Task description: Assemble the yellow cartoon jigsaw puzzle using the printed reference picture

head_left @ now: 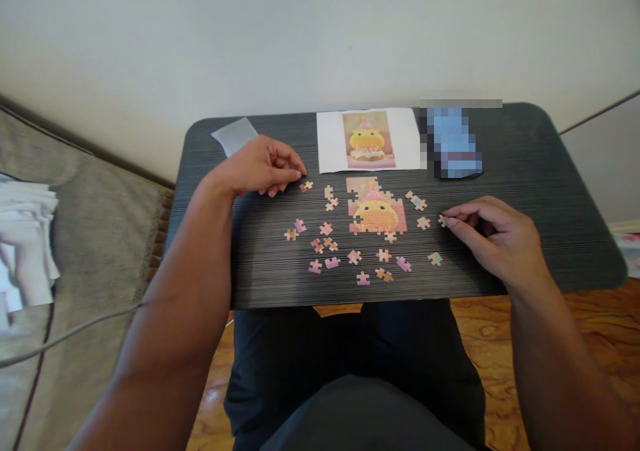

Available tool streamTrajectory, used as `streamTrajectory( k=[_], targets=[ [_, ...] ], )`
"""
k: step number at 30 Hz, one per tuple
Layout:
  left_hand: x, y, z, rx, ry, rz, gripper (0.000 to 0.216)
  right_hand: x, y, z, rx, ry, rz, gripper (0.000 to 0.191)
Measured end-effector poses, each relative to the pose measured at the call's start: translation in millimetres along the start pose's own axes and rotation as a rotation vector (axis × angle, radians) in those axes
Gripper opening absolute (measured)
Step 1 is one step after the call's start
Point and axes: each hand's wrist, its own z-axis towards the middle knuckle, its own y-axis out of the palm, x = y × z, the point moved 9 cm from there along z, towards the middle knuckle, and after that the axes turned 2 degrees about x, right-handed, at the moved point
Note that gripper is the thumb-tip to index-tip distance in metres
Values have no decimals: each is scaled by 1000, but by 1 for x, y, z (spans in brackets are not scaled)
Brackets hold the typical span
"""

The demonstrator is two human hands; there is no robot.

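Observation:
My right hand (500,234) pinches a small pale puzzle piece (443,220) between thumb and fingertips, low over the table's right half. My left hand (263,166) is loosely curled, thumb and index tips close together, with nothing visible in them. Just below those tips lie reddish and cream puzzle pieces (306,186). Between my hands sits a partly joined puzzle (377,214) showing a yellow character with a pink hat, its outline uneven. Several loose pieces lie left of it and below, among them a pink one (363,278). A greenish piece (435,258) lies at the lower right.
Behind the puzzle lies a white sheet (333,141) printed with the same picture. To its right is a pixelated blue object (455,141). A clear plastic bag (235,135) lies at the dark table's (560,238) back left. A sofa (95,238) with papers stands at left.

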Motion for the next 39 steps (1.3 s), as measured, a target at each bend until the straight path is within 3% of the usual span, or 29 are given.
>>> streamTrajectory(
  k=[8,13,27,39],
  targets=[
    [13,11,-9,-156,40,17,48,4,-1,0,11,7,20,11],
    [13,14,-5,-146,86,34,44,3,-2,0,17,23,28,10],
    [10,16,-2,-136,42,12,38,4,-1,-1,22,37,37,10],
    [-6,13,1,-154,1,61,41,4,0,0,38,20,54,10]
  ],
)
